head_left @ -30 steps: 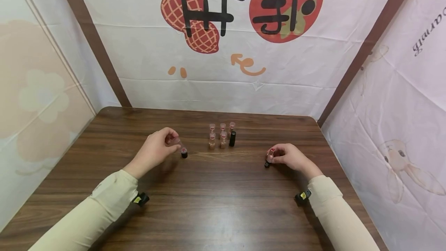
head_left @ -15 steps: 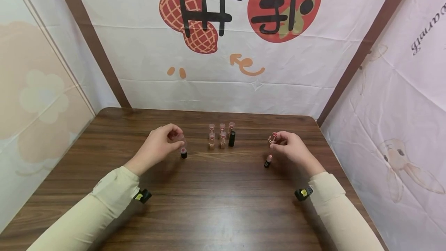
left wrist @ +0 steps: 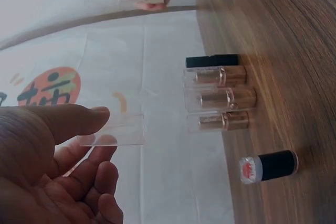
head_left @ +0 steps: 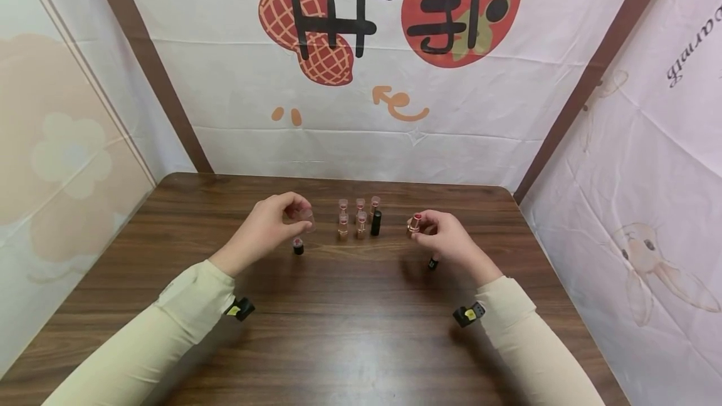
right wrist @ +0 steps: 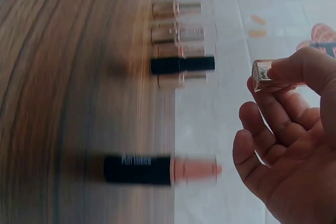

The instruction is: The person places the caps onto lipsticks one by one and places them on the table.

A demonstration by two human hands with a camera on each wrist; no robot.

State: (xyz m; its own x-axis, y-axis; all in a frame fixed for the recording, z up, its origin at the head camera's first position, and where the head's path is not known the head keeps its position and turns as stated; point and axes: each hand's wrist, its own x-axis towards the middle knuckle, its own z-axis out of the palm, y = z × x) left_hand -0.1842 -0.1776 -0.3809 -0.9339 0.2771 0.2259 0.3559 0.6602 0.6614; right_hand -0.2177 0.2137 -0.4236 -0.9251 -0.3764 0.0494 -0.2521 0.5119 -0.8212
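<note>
My left hand [head_left: 274, 224] pinches a clear lipstick cap [left wrist: 121, 129] between thumb and fingers, held above the table. Below it stands an uncapped black lipstick [left wrist: 273, 166] with a red top. My right hand [head_left: 442, 234] pinches a small rose-gold lipstick [head_left: 414, 223] with a red tip, raised off the table; its gold base [right wrist: 262, 75] shows in the right wrist view, the rest partly behind the fingers. Another uncapped black lipstick [right wrist: 152, 170], with a pink bullet, stands below the right hand, partly hidden by it in the head view.
Several rose-gold lipsticks with clear caps [head_left: 343, 228] stand grouped at the table's back middle. A slim black tube [head_left: 376, 223] stands at their right end. The brown wooden table [head_left: 338, 331] meets printed fabric walls [head_left: 361, 149] behind and at the sides.
The right hand has lifted the rose-gold lipstick from beside the pink-bullet lipstick, then moved left toward the group. The left hand has raised the clear cap off the black lipstick and shifted slightly right.
</note>
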